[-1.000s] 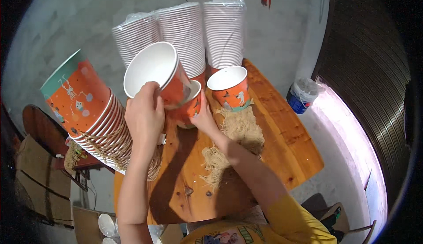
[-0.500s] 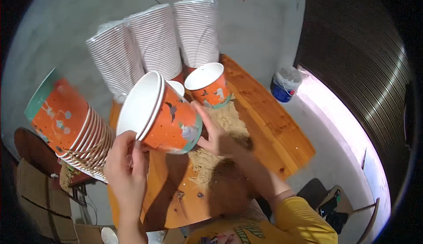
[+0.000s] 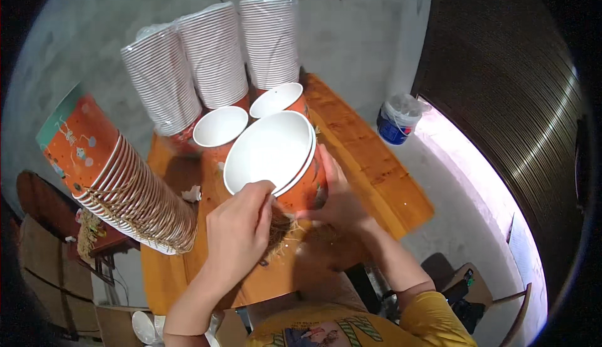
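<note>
Two nested paper buckets (image 3: 269,152), orange outside and white inside, tilt over the table between my hands. My left hand (image 3: 241,225) is closed with its fingertips at their near rim. My right hand (image 3: 338,193) cups the right side, thumb and fingers around the wall. Beneath them, a mostly hidden bundle of tan stringy fibre (image 3: 279,237) lies on the wooden table (image 3: 360,178). Just behind stand two more paper buckets, one on the left (image 3: 221,127) and one on the right (image 3: 278,100).
A tall leaning stack of nested orange-and-green buckets (image 3: 135,181), with tan fibre strands across the rims, stands at the left. Plastic-wrapped bucket stacks (image 3: 216,52) line the table's back edge. A blue-and-white pail (image 3: 398,120) sits on the floor to the right, near a brown chair (image 3: 483,290).
The held buckets have moved right and tipped so their mouths face up more. My left hand has shifted right along the rim. The view has shifted slightly, uncovering the bucket behind on the left.
</note>
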The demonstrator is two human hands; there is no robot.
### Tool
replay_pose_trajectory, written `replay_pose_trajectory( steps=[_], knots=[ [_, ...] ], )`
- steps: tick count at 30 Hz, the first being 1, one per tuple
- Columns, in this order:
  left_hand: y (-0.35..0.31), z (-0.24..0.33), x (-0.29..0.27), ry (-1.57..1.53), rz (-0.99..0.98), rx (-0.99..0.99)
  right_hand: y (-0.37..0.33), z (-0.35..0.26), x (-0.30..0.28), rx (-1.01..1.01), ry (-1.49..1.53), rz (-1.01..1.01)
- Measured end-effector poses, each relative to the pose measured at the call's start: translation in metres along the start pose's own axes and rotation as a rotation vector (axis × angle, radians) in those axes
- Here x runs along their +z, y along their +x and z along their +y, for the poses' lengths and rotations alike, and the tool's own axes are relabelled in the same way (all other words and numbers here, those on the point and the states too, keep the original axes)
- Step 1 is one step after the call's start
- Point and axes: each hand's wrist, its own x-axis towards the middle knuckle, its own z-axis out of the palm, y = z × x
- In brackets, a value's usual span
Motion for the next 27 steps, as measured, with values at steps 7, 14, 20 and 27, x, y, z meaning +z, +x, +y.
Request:
replay_pose_trajectory(
  steps=[7, 14, 20, 27],
  knots=[
    [0.009, 0.007, 0.013, 0.146, 0.062, 0.198, -0.008, 0.009, -0.005, 0.142, 0.071, 0.041],
    [0.021, 0.01, -0.02, 0.326, 0.362, 0.34, -0.02, 0.024, 0.012, 0.095, 0.092, 0.21],
    [0.011, -0.005, -0.048, 0.539, 0.445, 0.213, -0.017, 0.11, -0.011, 0.266, 0.219, 0.612],
    [-0.049, -0.065, 0.002, 0.852, 0.081, 0.054, -0.01, 0.167, -0.019, 0.35, 0.107, 0.607]
  ],
)
